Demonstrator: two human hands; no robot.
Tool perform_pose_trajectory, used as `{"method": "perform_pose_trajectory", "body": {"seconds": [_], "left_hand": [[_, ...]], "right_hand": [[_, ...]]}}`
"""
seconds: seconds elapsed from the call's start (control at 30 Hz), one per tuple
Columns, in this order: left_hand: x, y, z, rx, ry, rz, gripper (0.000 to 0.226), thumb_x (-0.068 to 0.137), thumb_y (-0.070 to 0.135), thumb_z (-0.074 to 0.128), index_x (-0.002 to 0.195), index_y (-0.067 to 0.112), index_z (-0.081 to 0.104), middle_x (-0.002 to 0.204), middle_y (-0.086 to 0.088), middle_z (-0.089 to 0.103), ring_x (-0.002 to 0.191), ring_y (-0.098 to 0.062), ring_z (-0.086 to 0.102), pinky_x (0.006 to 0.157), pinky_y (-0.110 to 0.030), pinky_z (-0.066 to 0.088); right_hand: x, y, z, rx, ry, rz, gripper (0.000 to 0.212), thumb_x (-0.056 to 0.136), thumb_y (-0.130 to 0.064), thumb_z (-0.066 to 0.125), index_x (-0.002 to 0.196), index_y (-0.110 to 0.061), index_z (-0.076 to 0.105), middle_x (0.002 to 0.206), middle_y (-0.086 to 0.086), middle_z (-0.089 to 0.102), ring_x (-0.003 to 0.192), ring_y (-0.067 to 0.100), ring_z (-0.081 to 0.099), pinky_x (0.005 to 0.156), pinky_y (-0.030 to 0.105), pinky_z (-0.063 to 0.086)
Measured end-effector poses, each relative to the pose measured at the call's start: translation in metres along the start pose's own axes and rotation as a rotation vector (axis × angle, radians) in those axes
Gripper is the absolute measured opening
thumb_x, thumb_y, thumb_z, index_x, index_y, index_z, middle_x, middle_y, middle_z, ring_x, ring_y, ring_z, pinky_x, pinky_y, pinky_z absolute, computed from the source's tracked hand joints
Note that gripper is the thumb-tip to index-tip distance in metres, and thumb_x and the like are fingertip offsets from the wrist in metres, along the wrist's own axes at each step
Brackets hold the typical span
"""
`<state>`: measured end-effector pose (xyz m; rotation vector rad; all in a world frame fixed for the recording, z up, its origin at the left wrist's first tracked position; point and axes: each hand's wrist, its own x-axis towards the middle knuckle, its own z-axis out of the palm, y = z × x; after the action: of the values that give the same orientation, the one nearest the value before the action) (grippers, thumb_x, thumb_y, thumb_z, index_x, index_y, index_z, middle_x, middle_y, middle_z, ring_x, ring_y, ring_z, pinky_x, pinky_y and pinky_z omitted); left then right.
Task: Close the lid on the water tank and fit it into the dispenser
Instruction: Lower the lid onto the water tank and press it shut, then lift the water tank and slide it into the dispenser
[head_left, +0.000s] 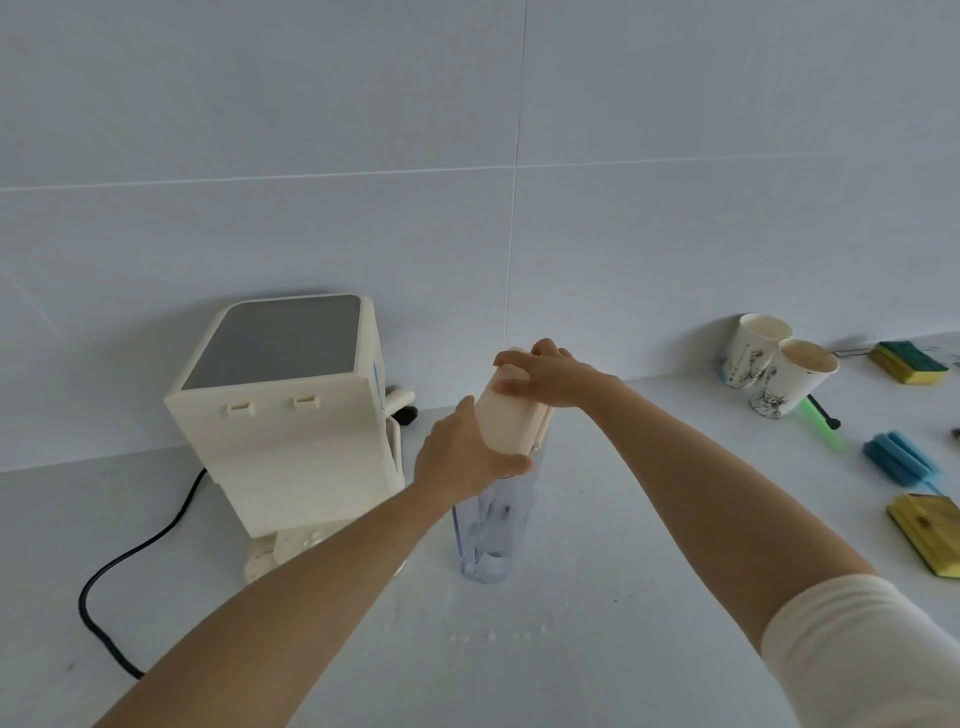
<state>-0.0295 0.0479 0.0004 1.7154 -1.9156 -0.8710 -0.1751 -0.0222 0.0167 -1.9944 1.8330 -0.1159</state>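
A clear plastic water tank (488, 535) stands upright on the white counter, right of the cream dispenser (291, 415). Its cream lid (506, 421) sits on the tank's top, tilted up toward the far side. My left hand (460, 457) grips the tank's upper left side just under the lid. My right hand (545, 376) lies over the lid's far end with fingers curled on it. The dispenser shows its grey top and back face; a black cord (135, 561) runs from it to the front left.
Two paper cups (779, 369) lean against the wall at the right. Yellow-green sponges (909, 364) (930, 535), a blue sponge brush (898, 460) and a green-handled tool (821, 421) lie along the right side. A white wall backs the counter.
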Motion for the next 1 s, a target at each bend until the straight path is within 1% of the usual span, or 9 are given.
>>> {"method": "perform_pose_trajectory", "body": {"seconds": [0.07,0.1,0.23,0.33,0.43,0.57,0.8,0.93,1.0], "left_hand": [[0.004,-0.004,-0.009,0.055,-0.038,0.039,0.063,0.059,0.039,0.076,0.110,0.013,0.048,0.099,-0.003,0.059,0.085,-0.021,0.051,0.057,-0.027,0.038],[0.005,-0.005,-0.013,0.087,-0.054,0.063,0.063,0.059,0.041,0.076,0.109,0.014,0.050,0.095,-0.001,0.057,0.084,-0.021,0.051,0.058,-0.028,0.037],[0.013,-0.011,-0.030,0.171,-0.095,0.152,0.059,0.057,0.042,0.076,0.104,0.013,0.057,0.098,-0.005,0.064,0.088,-0.025,0.057,0.074,-0.041,0.048],[0.022,-0.016,-0.042,0.201,-0.126,0.182,0.065,0.057,0.039,0.078,0.110,0.008,0.058,0.099,-0.003,0.060,0.093,-0.024,0.056,0.081,-0.040,0.048],[0.031,-0.020,-0.052,0.229,-0.185,0.209,0.072,0.058,0.040,0.079,0.118,0.010,0.055,0.109,-0.003,0.057,0.100,-0.021,0.054,0.085,-0.034,0.044],[0.041,-0.026,-0.059,0.247,-0.242,0.249,0.078,0.061,0.039,0.078,0.128,0.015,0.048,0.126,-0.003,0.054,0.116,-0.019,0.048,0.087,-0.022,0.032],[0.051,-0.034,-0.060,0.199,-0.243,0.271,0.080,0.063,0.033,0.078,0.133,0.019,0.043,0.142,-0.001,0.044,0.130,-0.018,0.038,0.094,-0.020,0.025],[0.054,-0.040,-0.058,0.151,-0.241,0.275,0.082,0.063,0.034,0.078,0.135,0.021,0.040,0.145,0.001,0.041,0.133,-0.016,0.036,0.097,-0.020,0.024],[0.054,-0.048,-0.054,0.099,-0.280,0.255,0.094,0.060,0.032,0.080,0.139,0.024,0.030,0.148,0.003,0.035,0.134,-0.014,0.034,0.105,-0.024,0.026]], "right_hand": [[-0.002,0.005,0.000,0.010,0.014,0.030,0.048,0.083,-0.056,0.040,0.128,-0.040,0.035,0.137,0.009,0.031,0.127,0.029,0.030,0.100,0.043,0.031],[-0.003,0.008,0.000,0.010,0.018,0.041,0.049,0.083,-0.056,0.041,0.128,-0.039,0.035,0.138,0.009,0.030,0.127,0.030,0.030,0.101,0.044,0.030],[-0.010,0.023,-0.002,0.006,0.025,0.067,0.057,0.081,-0.057,0.045,0.132,-0.034,0.033,0.149,0.009,0.019,0.134,0.033,0.024,0.106,0.047,0.026],[-0.019,0.034,-0.002,0.079,0.006,0.067,0.060,0.080,-0.054,0.049,0.132,-0.029,0.033,0.145,0.009,0.025,0.130,0.033,0.029,0.107,0.046,0.028],[-0.030,0.042,-0.001,0.152,-0.002,0.084,0.064,0.079,-0.055,0.052,0.133,-0.027,0.032,0.143,0.009,0.026,0.124,0.032,0.038,0.105,0.042,0.033],[-0.046,0.049,0.006,0.227,0.004,0.097,0.070,0.076,-0.057,0.054,0.135,-0.027,0.028,0.139,0.007,0.024,0.111,0.026,0.041,0.094,0.033,0.033],[-0.062,0.054,0.021,0.260,0.061,0.095,0.073,0.074,-0.058,0.056,0.134,-0.029,0.027,0.133,0.006,0.026,0.105,0.021,0.038,0.099,0.039,0.036],[-0.064,0.054,0.026,0.321,0.084,0.099,0.073,0.076,-0.056,0.055,0.136,-0.030,0.024,0.139,0.005,0.020,0.115,0.025,0.038,0.103,0.039,0.035],[-0.068,0.055,0.029,0.387,0.085,0.093,0.077,0.076,-0.052,0.058,0.139,-0.030,0.020,0.145,0.005,0.012,0.122,0.027,0.035,0.105,0.038,0.032]]}}
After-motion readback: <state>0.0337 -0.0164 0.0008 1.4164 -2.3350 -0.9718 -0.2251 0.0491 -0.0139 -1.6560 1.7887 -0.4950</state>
